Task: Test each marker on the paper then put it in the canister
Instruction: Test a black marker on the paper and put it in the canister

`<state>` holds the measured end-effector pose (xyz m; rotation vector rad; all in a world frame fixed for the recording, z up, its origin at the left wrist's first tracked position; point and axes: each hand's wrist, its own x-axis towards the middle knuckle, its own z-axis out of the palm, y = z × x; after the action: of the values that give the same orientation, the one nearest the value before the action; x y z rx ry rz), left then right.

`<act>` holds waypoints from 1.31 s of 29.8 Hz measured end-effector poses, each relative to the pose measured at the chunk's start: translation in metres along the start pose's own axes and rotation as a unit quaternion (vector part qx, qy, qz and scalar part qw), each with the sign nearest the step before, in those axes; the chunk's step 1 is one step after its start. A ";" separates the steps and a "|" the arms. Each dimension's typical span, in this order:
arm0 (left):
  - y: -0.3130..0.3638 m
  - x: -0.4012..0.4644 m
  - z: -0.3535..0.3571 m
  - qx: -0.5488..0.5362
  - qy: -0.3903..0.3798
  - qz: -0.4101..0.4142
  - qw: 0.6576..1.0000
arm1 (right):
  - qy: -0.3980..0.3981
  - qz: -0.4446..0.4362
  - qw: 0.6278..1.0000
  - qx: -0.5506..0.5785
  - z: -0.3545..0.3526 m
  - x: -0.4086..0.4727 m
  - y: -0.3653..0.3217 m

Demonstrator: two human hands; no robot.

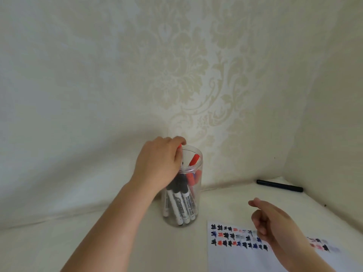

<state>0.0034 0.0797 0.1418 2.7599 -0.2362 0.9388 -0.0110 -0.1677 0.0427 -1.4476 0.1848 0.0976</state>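
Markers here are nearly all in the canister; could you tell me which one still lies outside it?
The dark marker lying flat by the wall; the others stand inside the clear plastic canister.

clear canister [181, 193]: upright, holds markers | black marker [280, 185]: lying | paper [241, 254]: scribbled

"WHITEBOARD MARKER" on white marker barrel [190, 206] inside canister [193, 216]; other print illegible.
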 end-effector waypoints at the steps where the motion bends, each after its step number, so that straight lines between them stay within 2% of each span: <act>1: -0.001 0.002 0.003 0.017 -0.047 -0.003 0.999 | -0.002 -0.001 1.000 -0.005 0.002 0.001 0.000; 4: -0.002 0.008 0.005 0.095 -0.188 0.011 0.977 | -0.004 0.001 1.000 -0.013 0.005 0.004 0.002; 6: -0.003 0.011 0.004 0.114 -0.249 0.009 0.962 | -0.003 0.003 1.000 -0.016 0.005 0.005 0.002; 8: -0.003 0.011 0.005 0.112 -0.217 0.009 0.970 | 0.001 0.006 1.000 -0.015 0.004 0.006 0.002; 11: 0.007 0.003 0.006 0.027 0.013 0.020 0.999 | 0.013 0.005 1.000 -0.012 -0.003 0.007 0.001; 12: 0.017 0.000 0.005 -0.036 0.074 0.040 0.996 | 0.018 0.002 1.000 -0.014 -0.007 0.009 0.000; 13: 0.028 -0.004 0.005 -0.104 0.102 0.068 0.987 | 0.024 -0.002 1.000 -0.017 -0.011 0.010 -0.001; 15: 0.055 -0.010 0.016 -0.205 0.072 0.125 0.968 | 0.038 -0.007 0.999 -0.021 -0.021 0.012 -0.005; 18: 0.095 -0.014 0.055 -0.236 -0.050 0.182 0.953 | 0.060 -0.019 0.998 -0.030 -0.036 0.013 -0.011; 22: 0.125 -0.007 0.133 -0.239 -0.183 0.163 0.940 | 0.091 -0.031 0.989 -0.108 -0.065 0.014 -0.012; 26: 0.143 0.015 0.203 -0.187 -0.247 0.150 0.939 | 0.120 -0.024 0.980 -0.159 -0.095 0.020 -0.003; 31: 0.159 0.050 0.261 -0.115 -0.229 0.157 0.954 | 0.135 -0.037 0.967 -0.214 -0.122 0.040 -0.001; 34: 0.162 0.061 0.278 -0.059 -0.173 0.216 0.959 | 0.134 -0.059 0.956 -0.252 -0.132 0.052 -0.002; 36: 0.163 0.063 0.282 -0.061 -0.138 0.225 0.963 | 0.139 -0.066 0.952 -0.265 -0.136 0.060 -0.001; 39: 0.165 0.059 0.271 -0.117 -0.145 0.210 0.960 | 0.139 -0.069 0.948 -0.278 -0.140 0.065 0.001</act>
<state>0.1710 -0.1536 -0.0066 2.6573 -0.9485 0.5315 0.0430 -0.3097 0.0139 -2.0335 0.3021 -0.1875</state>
